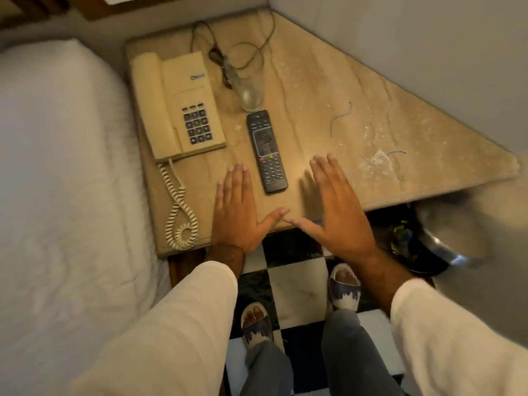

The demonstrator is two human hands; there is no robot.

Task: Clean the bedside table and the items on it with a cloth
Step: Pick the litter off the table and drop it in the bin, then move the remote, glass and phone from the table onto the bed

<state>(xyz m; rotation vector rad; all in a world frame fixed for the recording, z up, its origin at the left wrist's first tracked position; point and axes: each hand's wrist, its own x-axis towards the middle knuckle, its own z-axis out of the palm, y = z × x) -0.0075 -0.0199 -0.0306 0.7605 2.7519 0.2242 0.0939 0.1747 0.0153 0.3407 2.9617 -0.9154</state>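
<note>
- Beige marble wedge-shaped bedside surface (314, 90) set into a corner, white wall on the far right, white bed (65, 172) along the left.
- Left hand (237, 212) flat and fully open, fingers together pointing far, over the near edge of the surface, just left of the remote; nothing held.
- Right hand (337, 207) likewise spread open, palm down, just right of the remote; nothing held. Thumb tips of both hands touching or nearly touching at the near edge.
- Black rectangular remote control with small buttons (267, 151) lying lengthwise between the two hands, near the middle of the surface.
- Cream corded desk telephone with dark keypad (177, 107) on the left part, handset in its cradle, coiled cream cord (180, 212) trailing to the near left corner.
- Clear drinking glass (251, 97) just beyond the far end of the remote, touching or nearly so.
- Thin dark cables (228, 52) tangled at the far end, behind the glass.
- White dusty smears and bits of thread (377, 161) scattered on the right part.
- No cloth in view.
- Black-and-white checkered floor (297, 284) below, feet in white-and-blue slippers (344, 287); white sleeves (177, 324) on both arms.
</note>
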